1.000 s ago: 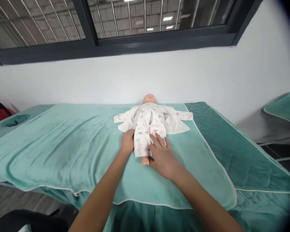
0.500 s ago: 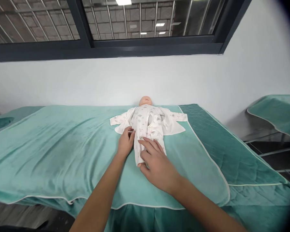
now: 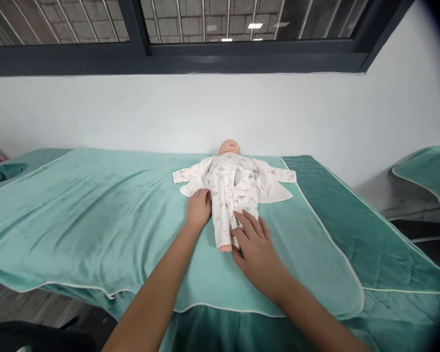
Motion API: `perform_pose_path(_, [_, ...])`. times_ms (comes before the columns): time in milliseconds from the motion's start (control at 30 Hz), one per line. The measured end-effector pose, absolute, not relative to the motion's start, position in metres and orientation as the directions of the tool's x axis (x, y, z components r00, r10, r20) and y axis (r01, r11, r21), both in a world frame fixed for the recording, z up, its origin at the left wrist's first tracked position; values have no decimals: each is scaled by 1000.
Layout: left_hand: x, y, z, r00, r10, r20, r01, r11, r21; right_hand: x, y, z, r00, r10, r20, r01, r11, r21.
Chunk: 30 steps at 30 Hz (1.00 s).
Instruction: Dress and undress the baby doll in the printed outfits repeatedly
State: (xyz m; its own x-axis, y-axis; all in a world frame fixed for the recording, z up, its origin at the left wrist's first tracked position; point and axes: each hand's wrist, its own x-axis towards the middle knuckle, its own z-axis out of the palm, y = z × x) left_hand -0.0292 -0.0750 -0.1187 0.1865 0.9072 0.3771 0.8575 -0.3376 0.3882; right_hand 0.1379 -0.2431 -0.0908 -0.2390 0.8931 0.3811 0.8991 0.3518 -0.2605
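A baby doll (image 3: 229, 146) lies on its back, head toward the wall, in white printed baby clothes (image 3: 224, 195). The sleeves stretch out to both sides and the jacket's flaps lie spread. A grey patch shows through a gap at the waist. At the hip on the left side, my left hand (image 3: 198, 209) is closed with curled fingers at the edge of the clothes; its fingertips are partly hidden. My right hand (image 3: 257, 254) rests over the lower leg on the right, fingers apart, and covers that foot. The other foot peeks from its trouser leg.
A light green blanket (image 3: 132, 220) with pale piping lies under the doll, over a darker quilted cover (image 3: 337, 220). Behind stands a white wall (image 3: 168, 112) below a dark window frame (image 3: 242, 61). Another green-covered surface (image 3: 429, 171) is at the right.
The view has tilted down and shifted left, so everything sits differently in frame. My right hand has slid toward the outer side of the legs, uncovering more trouser leg. My left fingers are more curled.
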Motion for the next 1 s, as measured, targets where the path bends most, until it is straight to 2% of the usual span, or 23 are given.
perform_pose_path(200, [-23, -58, -109, 243, 916, 318, 902, -334, 273, 140, -244, -84, -285, 879, 383, 856, 413, -312])
perform_pose_path(333, [-20, -39, -108, 236, 929, 284, 916, -310, 254, 164, -253, -81, -295, 873, 388, 772, 457, -443])
perform_pose_path(433, [-19, -28, -108, 200, 945, 260, 930, -267, 254, 184, -255, -94, -142, 895, 423, 758, 373, -535])
perform_pose_path(500, [-17, -23, -109, 167, 955, 245, 940, -230, 254, 190, -253, -108, -40, 909, 416, 793, 282, -540])
perform_pose_path(667, [-15, -21, -109, 129, 965, 229, 950, -186, 251, 187, -234, -131, -13, 922, 386, 837, 221, -500])
perform_pose_path(733, [-15, -21, -108, 123, 965, 230, 951, -181, 250, 185, -227, -128, -1, 920, 391, 815, 227, -533])
perform_pose_path(867, [-15, -22, -107, 114, 968, 222, 953, -170, 249, 186, -233, -103, -59, 911, 409, 675, 338, -655])
perform_pose_path(1000, [-15, -22, -107, 120, 967, 226, 953, -176, 246, 186, -255, -69, -200, 874, 442, 592, 468, -656])
